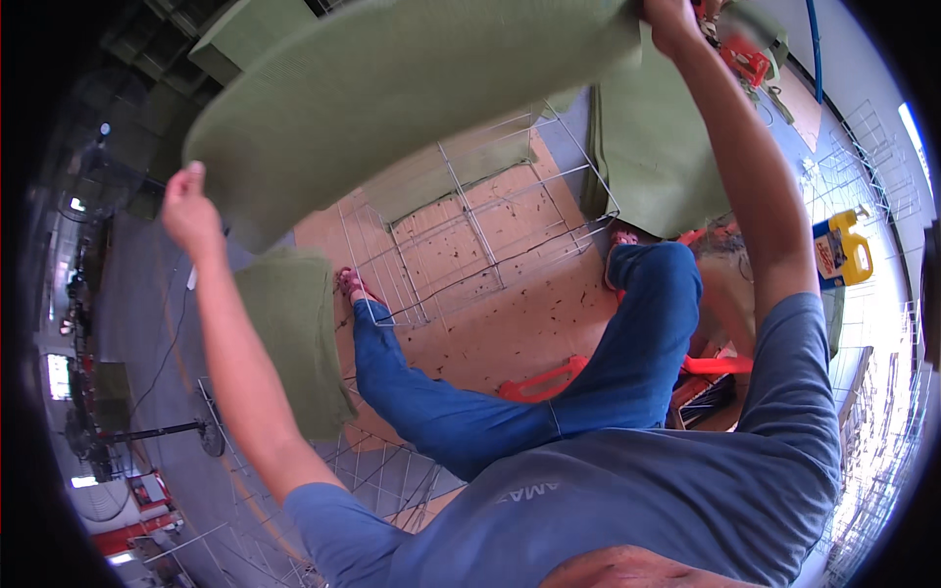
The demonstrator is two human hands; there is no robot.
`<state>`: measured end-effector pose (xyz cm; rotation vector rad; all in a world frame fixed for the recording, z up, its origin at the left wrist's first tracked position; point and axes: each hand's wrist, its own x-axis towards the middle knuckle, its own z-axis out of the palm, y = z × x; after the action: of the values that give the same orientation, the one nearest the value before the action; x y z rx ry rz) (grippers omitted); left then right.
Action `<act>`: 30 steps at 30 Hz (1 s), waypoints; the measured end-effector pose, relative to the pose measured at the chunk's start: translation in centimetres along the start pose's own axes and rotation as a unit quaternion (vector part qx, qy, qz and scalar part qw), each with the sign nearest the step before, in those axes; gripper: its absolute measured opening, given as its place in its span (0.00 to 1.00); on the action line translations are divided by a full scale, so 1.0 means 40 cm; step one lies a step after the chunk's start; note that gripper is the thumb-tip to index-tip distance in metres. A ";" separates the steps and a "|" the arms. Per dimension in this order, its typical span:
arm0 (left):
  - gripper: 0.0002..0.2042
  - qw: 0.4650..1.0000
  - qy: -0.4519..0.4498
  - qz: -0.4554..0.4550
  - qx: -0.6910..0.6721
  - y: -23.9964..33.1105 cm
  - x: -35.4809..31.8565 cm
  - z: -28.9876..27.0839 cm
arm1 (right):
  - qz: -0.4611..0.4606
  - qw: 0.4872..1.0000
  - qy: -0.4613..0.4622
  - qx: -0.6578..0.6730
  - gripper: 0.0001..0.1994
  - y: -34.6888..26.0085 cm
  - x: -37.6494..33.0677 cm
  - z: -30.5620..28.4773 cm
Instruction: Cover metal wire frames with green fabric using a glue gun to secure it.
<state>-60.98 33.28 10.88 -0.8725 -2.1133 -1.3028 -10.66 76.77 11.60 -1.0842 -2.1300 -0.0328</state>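
A large green cloth-like sheet [412, 103] is stretched in the air between my two hands. My left hand [192, 211] pinches its left end between thumb and fingers. Up at the top edge of the view, my right hand [674, 27] is closed on its right end, with the fingertips partly hidden. Beneath the sheet, a wire frame [475, 225] of thin metal rods stands between my feet, and the raised sheet covers its far side. A green piece [456, 181] lies within the frame.
The frame rests on a brown board [529, 284] scattered with dark bits. Green sheets are stacked at right [662, 147], and more green material [289, 333] lies at left. A yellow-and-blue jug [843, 250], wire racks [877, 392] and a fan [98, 431] stand around. Under me shows red plastic [544, 380].
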 end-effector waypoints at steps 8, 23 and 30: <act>0.16 0.987 0.057 -0.003 -0.151 0.166 0.255 -0.358 | -0.011 0.861 0.016 0.509 0.08 -0.009 0.106 -0.124; 0.16 0.914 -0.387 -0.102 -0.060 0.436 -0.200 -0.826 | -0.042 0.856 -0.102 0.505 0.11 0.003 -0.275 -0.288; 0.23 0.528 -0.824 0.058 0.196 0.336 -0.622 -0.686 | -0.080 0.882 -0.428 0.178 0.05 0.016 -0.666 -0.307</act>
<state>-32.10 6.52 12.64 -2.4654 -3.0517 0.7867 7.11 54.74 3.91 -0.7532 -2.8280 0.8803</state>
